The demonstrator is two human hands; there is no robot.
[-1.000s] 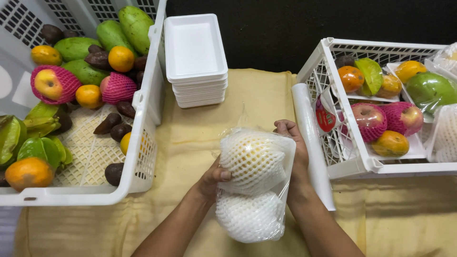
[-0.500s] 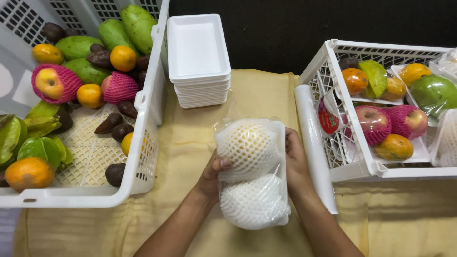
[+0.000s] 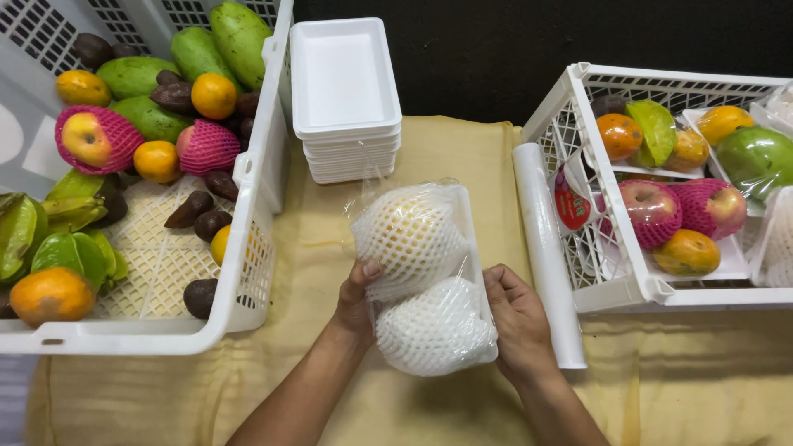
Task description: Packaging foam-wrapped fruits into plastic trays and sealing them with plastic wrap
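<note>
Plastic-wrapped fruit tray (image 3: 425, 281) | left hand (image 3: 357, 299), right hand (image 3: 519, 322) gripping sides | yellow cloth (image 3: 462, 149)

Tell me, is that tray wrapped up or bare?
Wrapped. Shiny clear film covers the tray and its two netted fruits, held by left hand and right hand.

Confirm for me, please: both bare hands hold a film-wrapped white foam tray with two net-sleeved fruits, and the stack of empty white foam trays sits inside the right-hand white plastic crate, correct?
Not quite. The stack of empty white foam trays sits on the yellow cloth between the crates, against the left-hand white plastic crate. The head view shows it. Both hands do hold the wrapped tray.
</note>
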